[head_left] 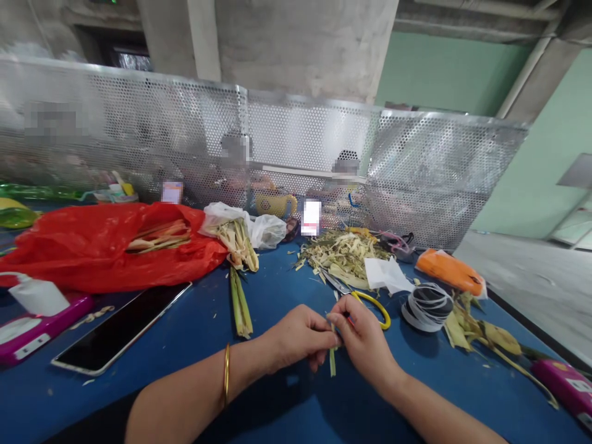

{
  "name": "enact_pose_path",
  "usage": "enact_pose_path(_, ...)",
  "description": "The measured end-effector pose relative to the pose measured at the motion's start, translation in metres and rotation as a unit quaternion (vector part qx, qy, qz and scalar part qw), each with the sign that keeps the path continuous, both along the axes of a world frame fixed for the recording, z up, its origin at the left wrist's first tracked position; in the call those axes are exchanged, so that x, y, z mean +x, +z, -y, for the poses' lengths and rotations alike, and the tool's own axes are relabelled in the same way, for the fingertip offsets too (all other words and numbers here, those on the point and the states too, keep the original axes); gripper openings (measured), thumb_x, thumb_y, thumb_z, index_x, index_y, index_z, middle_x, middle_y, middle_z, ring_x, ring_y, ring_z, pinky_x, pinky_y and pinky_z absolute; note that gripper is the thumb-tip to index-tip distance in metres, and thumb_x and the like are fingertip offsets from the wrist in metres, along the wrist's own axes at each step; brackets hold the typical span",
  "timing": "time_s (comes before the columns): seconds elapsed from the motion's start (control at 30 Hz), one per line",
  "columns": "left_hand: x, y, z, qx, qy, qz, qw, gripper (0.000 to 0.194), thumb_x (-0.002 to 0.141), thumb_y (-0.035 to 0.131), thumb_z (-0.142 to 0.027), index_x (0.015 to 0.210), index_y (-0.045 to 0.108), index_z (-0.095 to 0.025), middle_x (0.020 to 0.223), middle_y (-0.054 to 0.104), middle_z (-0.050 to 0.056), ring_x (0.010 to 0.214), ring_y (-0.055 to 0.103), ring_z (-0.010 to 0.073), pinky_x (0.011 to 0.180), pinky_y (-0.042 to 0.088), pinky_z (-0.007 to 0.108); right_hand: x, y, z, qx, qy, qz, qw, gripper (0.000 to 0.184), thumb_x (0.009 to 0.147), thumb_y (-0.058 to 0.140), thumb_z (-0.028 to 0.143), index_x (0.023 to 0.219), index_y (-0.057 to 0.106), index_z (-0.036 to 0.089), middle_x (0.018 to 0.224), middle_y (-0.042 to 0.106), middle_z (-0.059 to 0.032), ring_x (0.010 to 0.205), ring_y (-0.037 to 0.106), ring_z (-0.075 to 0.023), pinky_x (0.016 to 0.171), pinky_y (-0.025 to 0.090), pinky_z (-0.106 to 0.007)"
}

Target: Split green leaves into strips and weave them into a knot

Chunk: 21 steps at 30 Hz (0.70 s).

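My left hand (303,336) and my right hand (358,327) meet above the blue table, fingertips pinched together. Between them is a narrow green leaf strip (332,362), its lower end hanging below the fingers; the rest is mostly hidden. A gold bangle circles the left wrist. Just behind my right hand lies a pair of scissors (375,306) with yellow handles, the blades pointing toward a heap of pale leaf scraps (349,253). To the left of my hands, a bundle of green stalks (240,302) rests on the table.
A red plastic bag (111,246) with dry strips spreads across the left, behind a phone (123,330). On the right are a spool of white cord (426,307), an orange packet (449,271) and dry leaves (497,338). A perforated metal screen (305,135) stands behind, with people beyond it.
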<state>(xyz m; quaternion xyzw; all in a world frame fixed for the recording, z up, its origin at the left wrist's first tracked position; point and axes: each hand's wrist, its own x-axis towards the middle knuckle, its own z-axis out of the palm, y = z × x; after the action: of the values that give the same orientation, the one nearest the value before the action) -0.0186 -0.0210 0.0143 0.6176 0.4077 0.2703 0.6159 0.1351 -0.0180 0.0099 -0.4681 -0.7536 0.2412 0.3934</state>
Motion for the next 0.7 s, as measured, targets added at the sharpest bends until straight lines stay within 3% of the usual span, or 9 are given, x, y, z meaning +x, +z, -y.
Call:
enact_pose_path(0.13, 0.000, 0.000, 0.000, 0.031, -0.009, -0.005, 0.999, 0.029, 0.070, 0.056, -0.031, 0.046, 0.051, -0.016, 0.041, 0.047, -0.003, 0.038, 0.044, 0.0082, 0.042, 0.036, 0.020, -0.002, -0.001, -0.001, 0.010, -0.014, -0.029, 0.999, 0.017, 0.084, 0.050, 0.025, 0.068, 0.049, 0.019, 0.066, 0.052, 0.0012, 0.063, 0.047, -0.0130, 0.058, 0.036, -0.024)
enact_pose_path(0.33, -0.003, 0.002, -0.003, -0.021, 0.018, 0.044, 0.999, 0.030, 0.068, 0.062, -0.037, 0.049, 0.052, -0.016, 0.042, 0.045, -0.005, 0.039, 0.041, 0.0073, 0.047, 0.038, 0.022, 0.001, 0.006, -0.008, -0.151, 0.019, -0.161, 0.975, 0.026, 0.076, 0.060, 0.043, 0.074, 0.057, 0.018, 0.064, 0.052, 0.0026, 0.058, 0.046, -0.0115, 0.053, 0.037, -0.023)
enact_pose_path(0.47, -0.003, 0.003, -0.002, -0.064, 0.032, 0.053, 0.996, 0.026, 0.067, 0.065, -0.037, 0.054, 0.055, -0.016, 0.039, 0.042, -0.006, 0.037, 0.038, 0.0074, 0.046, 0.037, 0.022, 0.004, 0.011, -0.008, -0.205, 0.054, -0.159, 0.964, 0.028, 0.073, 0.065, 0.043, 0.072, 0.060, 0.015, 0.062, 0.053, 0.0024, 0.059, 0.045, -0.0105, 0.057, 0.036, -0.023)
enact_pose_path(0.57, -0.002, 0.001, -0.001, -0.049, 0.027, 0.040, 0.998, 0.032, 0.069, 0.064, -0.038, 0.049, 0.050, -0.017, 0.037, 0.042, -0.005, 0.037, 0.039, 0.0077, 0.044, 0.034, 0.022, 0.003, 0.008, -0.006, -0.207, 0.029, -0.153, 0.966, 0.027, 0.072, 0.064, 0.040, 0.063, 0.056, 0.016, 0.057, 0.052, 0.0032, 0.055, 0.043, -0.0097, 0.053, 0.034, -0.023)
enact_pose_path(0.7, 0.000, -0.001, 0.001, -0.031, 0.007, 0.028, 0.999, 0.028, 0.069, 0.064, -0.037, 0.053, 0.056, -0.015, 0.040, 0.046, -0.005, 0.038, 0.041, 0.0076, 0.044, 0.033, 0.021, 0.000, -0.002, -0.007, -0.161, -0.009, -0.144, 0.976, 0.026, 0.074, 0.060, 0.037, 0.058, 0.052, 0.018, 0.055, 0.051, 0.0026, 0.051, 0.043, -0.0102, 0.047, 0.035, -0.022)
